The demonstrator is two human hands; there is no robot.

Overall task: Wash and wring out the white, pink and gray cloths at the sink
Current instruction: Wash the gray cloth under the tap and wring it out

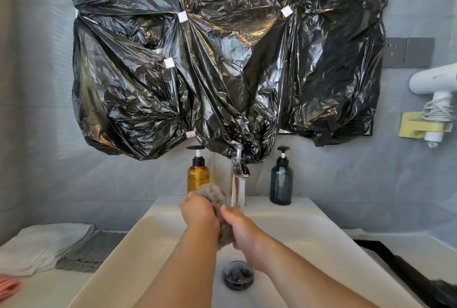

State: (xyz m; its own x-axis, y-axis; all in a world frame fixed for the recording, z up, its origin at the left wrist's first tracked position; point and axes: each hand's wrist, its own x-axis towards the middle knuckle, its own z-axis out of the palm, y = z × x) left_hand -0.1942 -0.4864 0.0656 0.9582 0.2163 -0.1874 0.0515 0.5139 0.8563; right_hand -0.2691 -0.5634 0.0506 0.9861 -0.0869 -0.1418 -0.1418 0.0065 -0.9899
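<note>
The gray cloth is bunched into a roll over the sink, near its back edge beside the faucet. Its long axis runs away toward the back wall. Both forearms reach forward, with the left hand and right hand side by side, each grip curled round the cloth. The white cloth and pink cloth lie at the bench's left edge.

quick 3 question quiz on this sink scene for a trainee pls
1. True or false: the left hand and right hand both grip the gray cloth over the sink.
2. What colour is the bottle just left of the faucet? A amber; B dark blue; C white.
3. Fill in: the pink cloth lies on the ___ side of the sink.
Key: 1 true; 2 A; 3 left.
</note>
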